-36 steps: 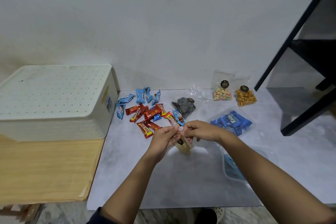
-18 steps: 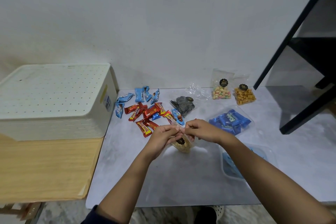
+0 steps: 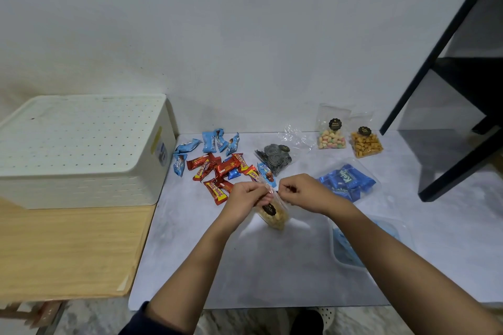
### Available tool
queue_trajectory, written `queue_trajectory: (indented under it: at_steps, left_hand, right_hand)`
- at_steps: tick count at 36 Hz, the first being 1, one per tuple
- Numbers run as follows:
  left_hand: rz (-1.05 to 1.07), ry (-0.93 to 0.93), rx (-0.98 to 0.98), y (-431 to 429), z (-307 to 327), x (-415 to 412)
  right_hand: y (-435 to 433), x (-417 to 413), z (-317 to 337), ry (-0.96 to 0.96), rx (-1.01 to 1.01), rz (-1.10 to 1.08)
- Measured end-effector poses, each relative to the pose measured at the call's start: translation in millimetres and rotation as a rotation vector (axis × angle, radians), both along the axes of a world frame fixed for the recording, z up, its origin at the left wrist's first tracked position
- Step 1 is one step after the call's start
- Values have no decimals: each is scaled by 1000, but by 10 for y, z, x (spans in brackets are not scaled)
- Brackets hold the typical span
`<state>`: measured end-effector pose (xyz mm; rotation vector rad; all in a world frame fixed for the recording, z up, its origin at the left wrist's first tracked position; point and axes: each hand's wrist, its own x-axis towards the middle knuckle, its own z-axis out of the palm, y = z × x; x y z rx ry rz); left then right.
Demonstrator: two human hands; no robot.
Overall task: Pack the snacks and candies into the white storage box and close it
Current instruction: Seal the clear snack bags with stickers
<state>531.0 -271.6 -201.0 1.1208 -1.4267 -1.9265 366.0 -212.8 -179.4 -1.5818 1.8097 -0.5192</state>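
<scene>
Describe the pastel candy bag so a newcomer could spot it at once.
Find the black frame on the right; two small clear bags stand left of it by the wall. The pastel bag is the left one, with pink, green and yellow pieces; its neighbour holds orange snacks.

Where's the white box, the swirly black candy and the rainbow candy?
white storage box [image 3: 81, 139], head view, lid top.
swirly black candy [image 3: 273, 157], head view, a swirl.
rainbow candy bag [image 3: 332, 142], head view, the candies.
</scene>
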Motion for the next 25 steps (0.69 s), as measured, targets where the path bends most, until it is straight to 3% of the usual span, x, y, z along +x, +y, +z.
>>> queue_trajectory:
  at_steps: [8,25]
  left_hand:
    - [-5,-2,-11,-11,-7,4]
    - [-91,29,70,-2,-64,2]
  right_hand:
    - [-3,38,10,-234,12,-27]
    - [-31,52,-37,-186,50,4]
